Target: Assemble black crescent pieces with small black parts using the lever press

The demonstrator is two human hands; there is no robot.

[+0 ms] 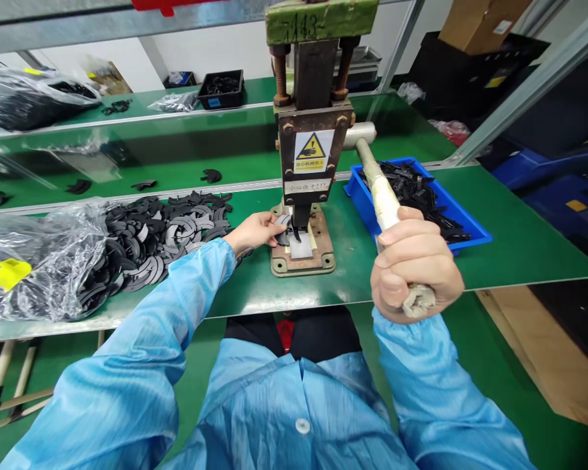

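My left hand (257, 233) pinches a curved black part (283, 230) at the left side of the press base (304, 264). Under the ram (302, 217) of the hand press (308, 124), a small dark piece lies at the metal block (301, 247). My right hand (416, 267) is wrapped round the wrapped lever handle (379, 186), which slants down toward me from the press's right side. Left of the press spreads a pile of curved black parts (176, 228).
A blue tray (475, 236) of black pieces stands right of the press. A clear plastic bag (44, 261) lies at the left. Several loose parts lie near the metal rail (247, 186). Behind is a black bin (223, 99).
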